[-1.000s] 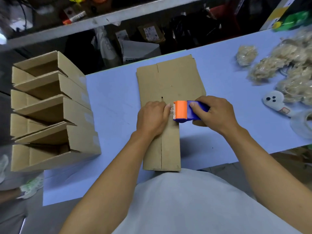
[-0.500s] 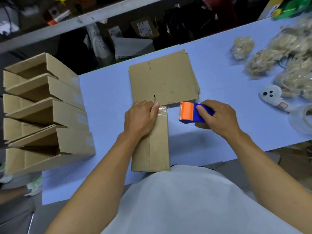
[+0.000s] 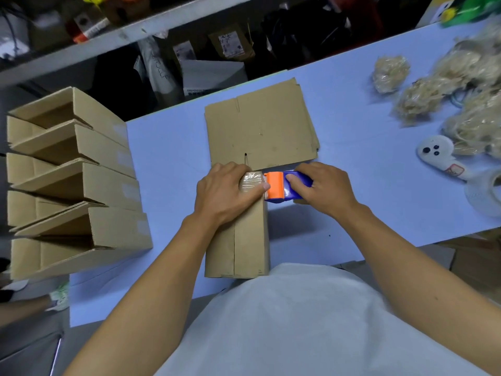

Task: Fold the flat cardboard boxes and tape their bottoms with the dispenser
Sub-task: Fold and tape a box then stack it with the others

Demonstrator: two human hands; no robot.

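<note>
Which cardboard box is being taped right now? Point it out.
The upright box at the table's near edge, under the left hand, with the right hand holding the dispenser against it; the stacked boxes sit untouched.

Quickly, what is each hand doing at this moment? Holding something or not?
Left hand: closed around the end of the folded box, thumb on the tape.
Right hand: holding the tape dispenser.
</note>
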